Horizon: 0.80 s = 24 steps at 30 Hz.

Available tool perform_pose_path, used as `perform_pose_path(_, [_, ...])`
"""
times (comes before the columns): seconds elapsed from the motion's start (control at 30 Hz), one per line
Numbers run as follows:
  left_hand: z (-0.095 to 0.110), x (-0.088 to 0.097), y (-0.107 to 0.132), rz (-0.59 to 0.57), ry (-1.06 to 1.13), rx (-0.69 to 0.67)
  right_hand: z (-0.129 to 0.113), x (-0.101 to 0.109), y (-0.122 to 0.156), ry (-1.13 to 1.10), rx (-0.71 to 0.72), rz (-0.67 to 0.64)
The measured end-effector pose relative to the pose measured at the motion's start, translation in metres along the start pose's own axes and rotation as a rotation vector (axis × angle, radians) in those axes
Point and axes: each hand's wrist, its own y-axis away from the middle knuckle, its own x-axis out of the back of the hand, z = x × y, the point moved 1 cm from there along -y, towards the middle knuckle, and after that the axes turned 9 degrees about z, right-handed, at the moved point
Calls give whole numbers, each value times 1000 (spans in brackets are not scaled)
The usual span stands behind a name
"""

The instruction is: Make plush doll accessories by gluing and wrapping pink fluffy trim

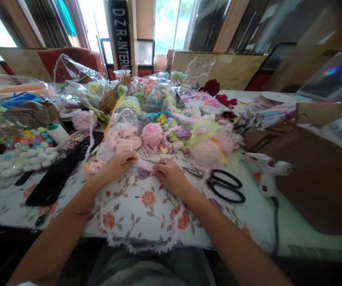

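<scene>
My left hand (pixel 117 167) is closed, its thumb and fingers pinching one end of a short stretch of fluffy pale pink yarn (pixel 143 164). My right hand (pixel 171 176), wearing a ring, is closed on the other end of that stretch. A thin pale stick-like piece also runs between the fingertips; its kind is unclear. A long loop of the same yarn hangs past the table's front edge below my wrists. Black-handled scissors (pixel 218 182) lie beside my right forearm. A bright pink yarn ball (pixel 152 137) sits just beyond my hands.
A white glue gun (pixel 267 171) and a brown cardboard box (pixel 319 178) are at right. A long black object (pixel 54 174) and a bag of pom-poms (pixel 30 155) lie at left. Yarns and plastic bags pile up across the back of the flowered tablecloth (pixel 135 206).
</scene>
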Motion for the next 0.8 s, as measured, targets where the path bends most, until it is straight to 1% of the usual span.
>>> perform_pose_path(0.1, [2, 2, 0, 10, 31, 9, 4, 3, -1, -140, -169, 49])
perform_pose_path(0.17, [3, 0, 0, 7, 39, -2, 7, 6, -3, -254, -289, 35])
perform_pose_path(0.23, [2, -3, 0, 9, 31, -26, 10, 8, -4, -271, -330, 14])
perform_pose_path(0.27, [2, -5, 0, 11, 18, -36, 10, 8, -4, -211, -316, 13])
perform_pose_path(0.37, [0, -11, 1, 5, -59, -34, 11, 4, -3, 120, -201, 11])
perform_pose_path(0.43, [-1, -13, 2, -25, -100, -19, 10, 1, -2, 289, -147, -26])
perform_pose_path(0.47, [-1, -14, 2, -46, -102, -7, 10, 0, -2, 333, -136, -51])
perform_pose_path(0.53, [-1, -14, 2, -89, -75, 26, 9, 2, -2, 366, -132, -103])
perform_pose_path(0.63, [-1, -14, 2, -130, -5, 71, 8, 11, -2, 340, -119, -169])
perform_pose_path(0.7, [-3, -15, 2, -134, 27, 92, 8, 16, -2, 318, -120, -177])
perform_pose_path(0.8, [-7, -15, 3, -124, 50, 142, 8, 16, -2, 303, -118, -138])
